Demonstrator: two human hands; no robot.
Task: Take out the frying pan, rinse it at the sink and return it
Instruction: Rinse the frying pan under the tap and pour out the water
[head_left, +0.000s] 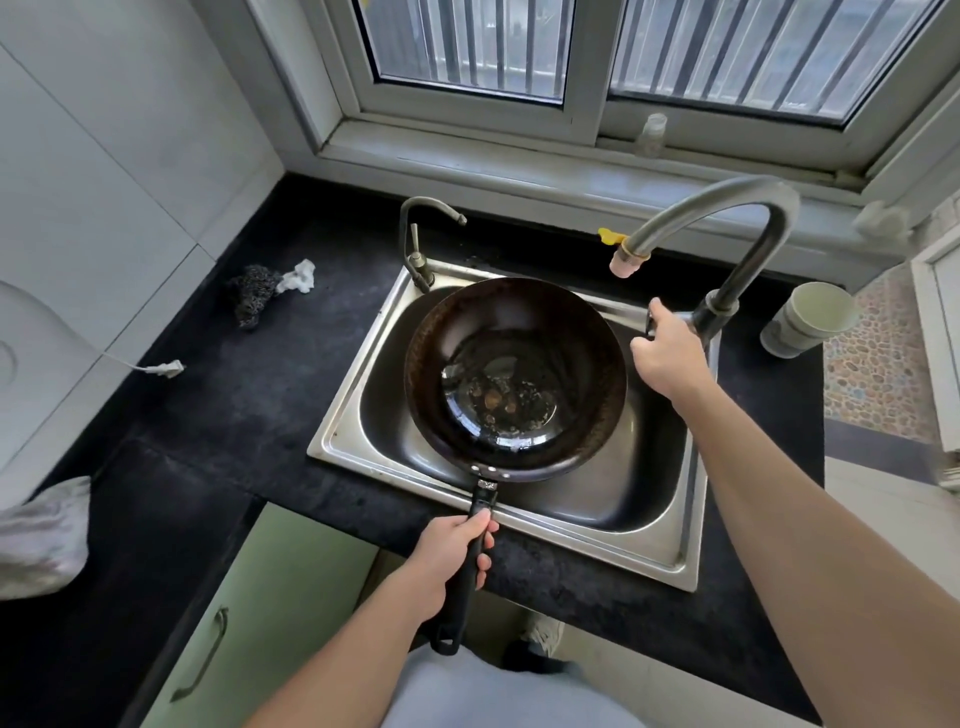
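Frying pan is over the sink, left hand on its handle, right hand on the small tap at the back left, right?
Not quite. In the head view the right hand grips the lever of the large faucet on the right of the sink, not the small tap. The left hand does hold the frying pan by its handle over the sink.

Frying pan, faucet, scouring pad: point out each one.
frying pan (519, 364): head view, inside of its dark bowl.
faucet (722, 191): head view, top of the curved spout.
scouring pad (252, 296): head view, middle of the dark mesh wad on the counter.
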